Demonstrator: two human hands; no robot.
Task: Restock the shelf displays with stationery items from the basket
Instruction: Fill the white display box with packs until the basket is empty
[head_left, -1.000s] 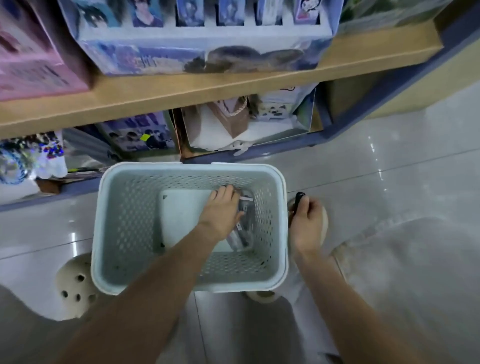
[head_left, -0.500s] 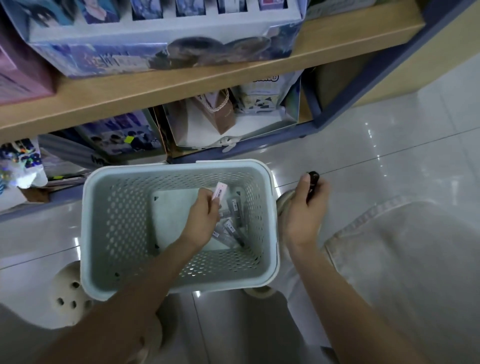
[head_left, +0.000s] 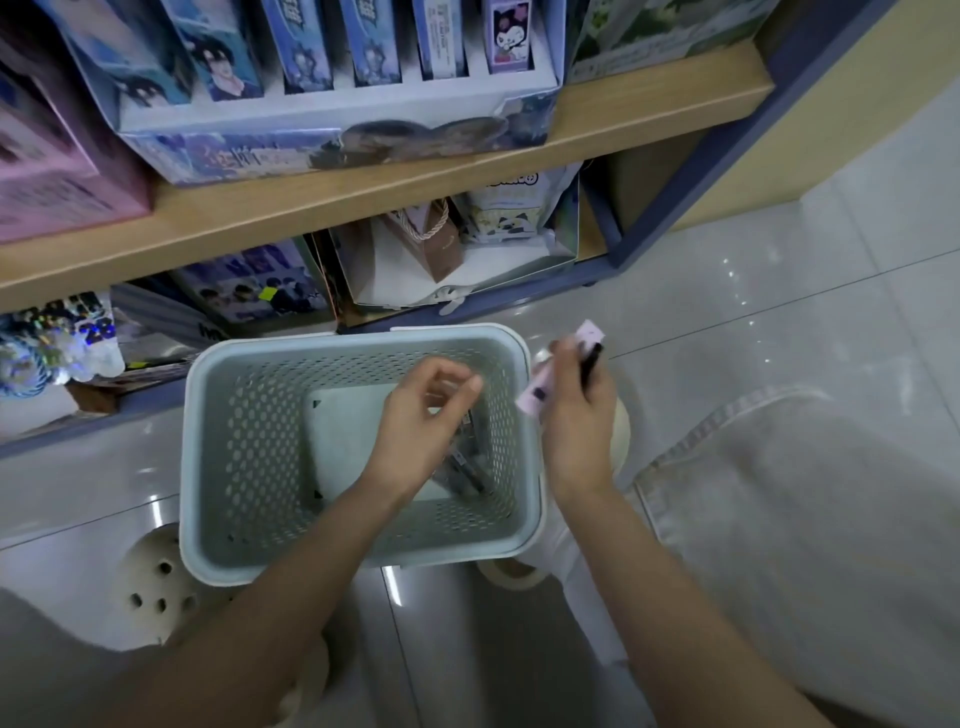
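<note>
Pink packet (head_left: 535, 397) and a black pen (head_left: 592, 366) are both clenched in the right grip (head_left: 576, 421), with the basket (head_left: 244, 441) just to its left. Over it the left grip (head_left: 415, 421) hangs loose, holding nothing, with more packs (head_left: 465, 473) right underneath.

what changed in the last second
The pink pack went up out of the basket, from the left hand to the right hand, which grips it beside the black pen. The left hand now holds nothing. The basket and remaining packs stayed put.
</note>
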